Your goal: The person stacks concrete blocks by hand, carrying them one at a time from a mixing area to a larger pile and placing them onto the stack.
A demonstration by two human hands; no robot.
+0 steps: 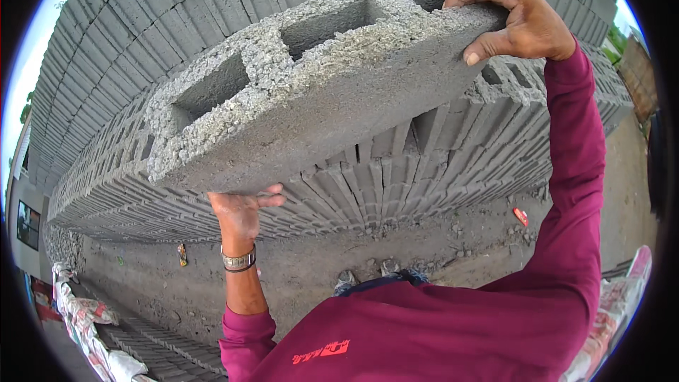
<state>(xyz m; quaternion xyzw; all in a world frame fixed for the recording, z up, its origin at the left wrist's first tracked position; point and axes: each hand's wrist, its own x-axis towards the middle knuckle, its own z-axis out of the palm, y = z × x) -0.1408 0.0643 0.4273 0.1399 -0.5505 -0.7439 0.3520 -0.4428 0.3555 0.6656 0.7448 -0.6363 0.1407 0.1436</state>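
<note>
A grey hollow concrete block (332, 110) with rough, crumbly edges and three hollow cells showing is held up in front of me, tilted with its right end higher. My right hand (513, 14) grips that upper right end, thumb on the near face and fingers over the top edge. Under the lower left end, my left hand (244, 212) supports the block from below; part of its fingers is hidden beneath it. A watch and a dark band circle my left wrist. Just below and behind the block runs a long stack of similar blocks (396, 184).
A taller wall of stacked blocks (191, 21) rises beyond. Dirt ground (304, 262) with rubble and litter lies around my shoes (346, 281). White and red sacks (88, 318) cover more blocks at the lower left. A building with a window (28, 226) stands at the far left.
</note>
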